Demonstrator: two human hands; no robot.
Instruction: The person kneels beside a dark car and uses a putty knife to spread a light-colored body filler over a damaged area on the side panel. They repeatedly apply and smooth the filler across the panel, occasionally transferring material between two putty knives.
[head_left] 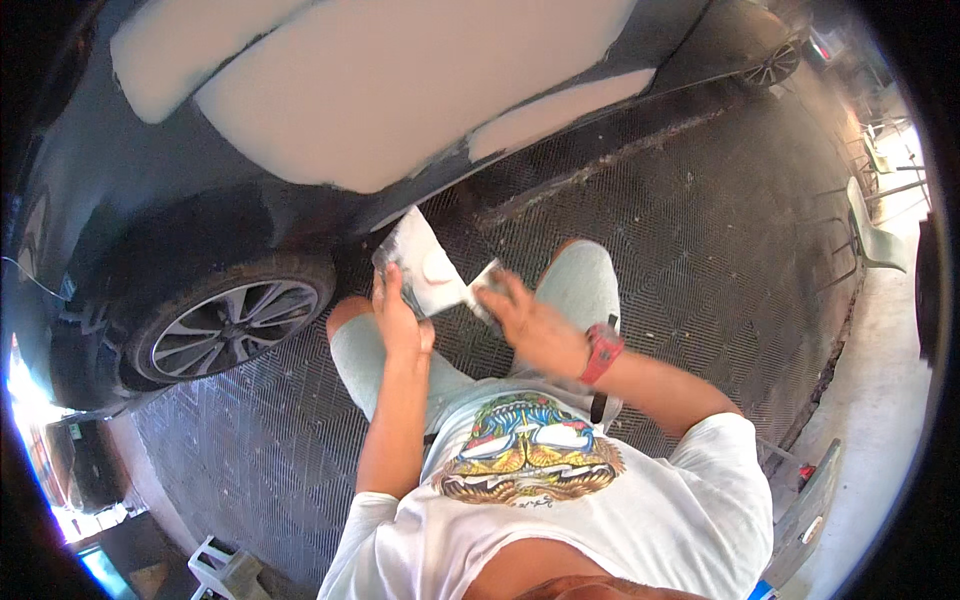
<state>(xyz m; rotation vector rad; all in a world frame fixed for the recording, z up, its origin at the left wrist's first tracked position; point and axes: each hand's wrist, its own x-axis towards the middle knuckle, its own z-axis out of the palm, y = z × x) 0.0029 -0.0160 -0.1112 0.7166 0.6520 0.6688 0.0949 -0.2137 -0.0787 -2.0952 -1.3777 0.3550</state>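
Note:
My left hand (402, 318) grips the near left edge of a flat mixing board (408, 240), which is smeared with white filler paste. A small lump with a pinkish tint lies on the white face. In my right hand (535, 322) is a small flat putty spreader (485, 284), pinched between the fingers and slightly blurred. Its edge is at the board's right corner; whether the two touch I cannot tell. Both hands are in front of my knees, beside the dark car (240, 185). A red watch (601, 352) sits on my right wrist.
Large pale patches (400, 90) cover the car's side panels. The car's near wheel (235, 330) stands to my left. Ridged dark matting (700, 230) covers the floor. A pale chair (872, 235) is at the far right, and a grey plastic stool (222, 568) at lower left.

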